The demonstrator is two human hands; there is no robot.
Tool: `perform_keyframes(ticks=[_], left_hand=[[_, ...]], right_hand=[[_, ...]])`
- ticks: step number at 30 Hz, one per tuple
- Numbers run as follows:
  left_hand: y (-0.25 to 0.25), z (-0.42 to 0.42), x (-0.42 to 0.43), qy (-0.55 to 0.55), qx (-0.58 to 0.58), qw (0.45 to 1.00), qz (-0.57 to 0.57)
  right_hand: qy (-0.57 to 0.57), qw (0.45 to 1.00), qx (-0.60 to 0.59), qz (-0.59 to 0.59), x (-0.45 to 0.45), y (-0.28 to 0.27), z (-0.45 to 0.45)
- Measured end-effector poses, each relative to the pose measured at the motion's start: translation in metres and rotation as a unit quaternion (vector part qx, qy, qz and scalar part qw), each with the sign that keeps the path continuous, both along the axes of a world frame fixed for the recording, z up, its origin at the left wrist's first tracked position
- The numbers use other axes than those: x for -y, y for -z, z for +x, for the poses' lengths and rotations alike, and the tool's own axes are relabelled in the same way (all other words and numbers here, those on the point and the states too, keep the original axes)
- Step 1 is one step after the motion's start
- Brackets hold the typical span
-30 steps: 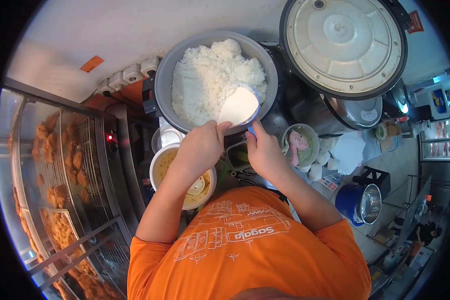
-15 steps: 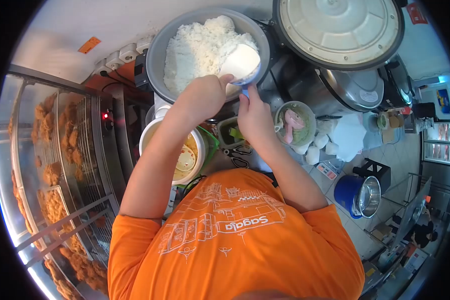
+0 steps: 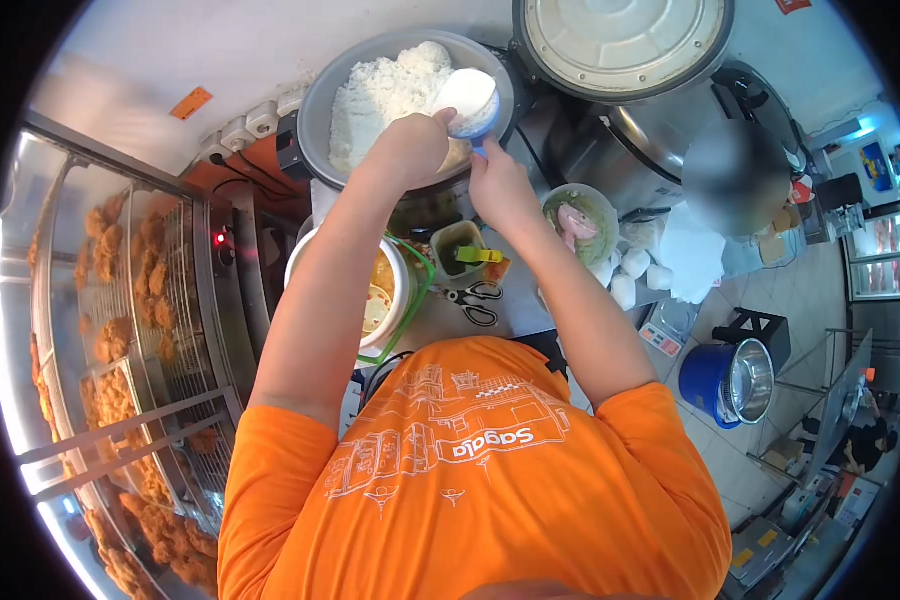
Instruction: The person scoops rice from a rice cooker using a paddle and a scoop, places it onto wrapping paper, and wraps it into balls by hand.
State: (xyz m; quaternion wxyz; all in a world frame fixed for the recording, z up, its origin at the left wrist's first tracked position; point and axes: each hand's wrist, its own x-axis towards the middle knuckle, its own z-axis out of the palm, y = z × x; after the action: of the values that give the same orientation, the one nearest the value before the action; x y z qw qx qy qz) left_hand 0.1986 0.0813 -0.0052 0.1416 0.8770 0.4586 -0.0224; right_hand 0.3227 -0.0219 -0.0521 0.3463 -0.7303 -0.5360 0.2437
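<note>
Farther from the near rim of the pot (image 3: 315, 115), our scoop (image 3: 467, 98) lies just beyond our right hand (image 3: 503, 190), grip closed around its handle; our left hand (image 3: 412, 150) curls alongside, hold unclear.

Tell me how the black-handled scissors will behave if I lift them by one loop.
The scissors should feel stiff, with metal blades. The other loop may swing, since the two stand apart. Pushed, they would probably slide rather than roll, lying flat on the smooth-looking counter.
</note>
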Motion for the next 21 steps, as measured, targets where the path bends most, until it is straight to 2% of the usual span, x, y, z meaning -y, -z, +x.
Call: perform_keyframes(ticks=[4, 12, 18, 19, 21], left_hand=[[-0.008, 0.000, 0.007, -0.031, 0.017, 0.999, -0.014], [0.012, -0.008, -0.014, -0.015, -0.005, 0.998, 0.057], [0.064, -0.059, -0.064, -0.034, -0.059, 0.995, 0.078], [0.038, -0.059, -0.055, -0.035, -0.056, 0.994, 0.092], [0.008, -0.066, -0.021, -0.170, 0.021, 0.984, 0.038]], right_hand=[[0.022, 1.000, -0.021, -0.008, -0.001, -0.004, 0.001], [0.004, 1.000, -0.010, 0.006, -0.005, 0.007, 0.005], [-0.009, 1.000, -0.004, 0.007, 0.007, 0.009, 0.006], [-0.010, 1.000, 0.004, 0.008, 0.003, 0.014, 0.006], [-0.004, 1.000, -0.009, 0.008, -0.002, 0.020, 0.008]])
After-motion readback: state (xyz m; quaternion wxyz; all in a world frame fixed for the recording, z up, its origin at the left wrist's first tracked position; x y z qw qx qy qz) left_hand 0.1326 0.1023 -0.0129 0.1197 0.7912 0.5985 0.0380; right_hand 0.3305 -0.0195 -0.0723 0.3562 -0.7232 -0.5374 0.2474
